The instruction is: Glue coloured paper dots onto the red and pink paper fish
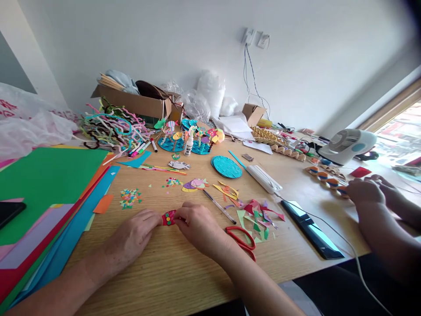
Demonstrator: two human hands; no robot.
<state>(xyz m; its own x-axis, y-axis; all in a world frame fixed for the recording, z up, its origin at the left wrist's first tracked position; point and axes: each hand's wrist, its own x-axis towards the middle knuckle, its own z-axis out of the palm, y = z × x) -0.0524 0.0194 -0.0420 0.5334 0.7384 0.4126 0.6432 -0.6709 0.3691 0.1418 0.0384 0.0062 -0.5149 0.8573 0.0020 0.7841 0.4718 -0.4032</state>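
Observation:
A small red paper cutout with green and yellow dots on it lies between my hands, low over the table. My left hand has its fingers together on the left end of the cutout. On the other end my right hand is closed in a pinch, partly hiding it. Beyond my hands are a pile of tiny coloured paper bits, a smaller pile of round dots and purple and pink paper fish. A pen and red-handled scissors lie right of my right hand.
Stacked coloured paper covers the left side. Paper scraps, a phone and a white power strip lie rightward. A glue bottle stands farther back. Another person's hands work at the right edge.

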